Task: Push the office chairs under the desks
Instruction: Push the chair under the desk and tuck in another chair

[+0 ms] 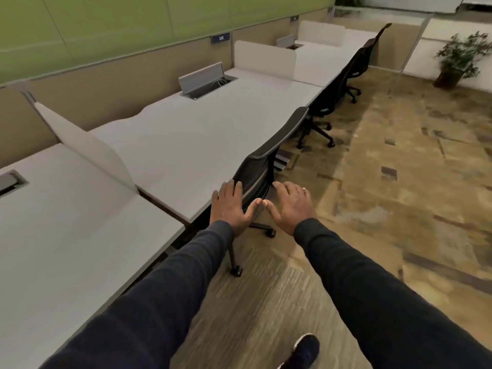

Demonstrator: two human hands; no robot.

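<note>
A black mesh-backed office chair [269, 153] stands at the front edge of the long grey desk [186, 145], its back close against the desk edge. My left hand [231, 206] and my right hand [290, 206] are stretched out flat, fingers spread, just in front of the chair's near end, thumbs almost touching. Neither hand holds anything; whether the fingertips touch the chair back I cannot tell. Further along the desk row stand a second black chair [327, 102] and a third black chair [359, 65], both tucked against the desks.
White divider panels [87, 147] separate the desk bays. An open cable hatch [202, 78] sits at the desk's back. A potted plant [460, 59] stands far right. Patterned brown carpet [399, 182] stretches to the right. My dark shoe [303, 352] shows at the bottom.
</note>
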